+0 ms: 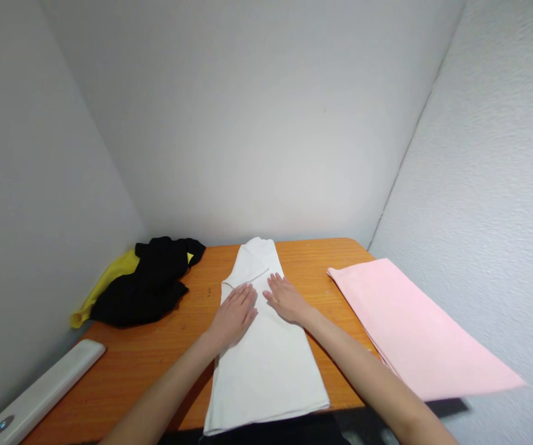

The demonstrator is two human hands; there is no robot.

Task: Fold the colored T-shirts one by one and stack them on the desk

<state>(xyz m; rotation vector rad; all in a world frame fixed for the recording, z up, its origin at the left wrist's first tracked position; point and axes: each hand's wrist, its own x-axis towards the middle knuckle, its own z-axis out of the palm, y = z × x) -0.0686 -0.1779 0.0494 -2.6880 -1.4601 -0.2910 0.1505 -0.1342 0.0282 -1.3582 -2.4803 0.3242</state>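
Observation:
A white garment (266,364) lies folded lengthwise down the middle of the orange wooden table (164,358), its near end hanging over the front edge. My left hand (235,314) rests flat on its left side, fingers stretched out and together. My right hand (285,298) lies flat beside it on the cloth, fingers extended toward the far end. Both palms press on the fabric and neither grips it.
A black garment (148,287) on top of a yellow one (104,284) is heaped at the table's back left. A pink folded cloth (410,327) lies along the right wall, overhanging the table edge. A white flat device (39,392) sits at the front left. Walls close three sides.

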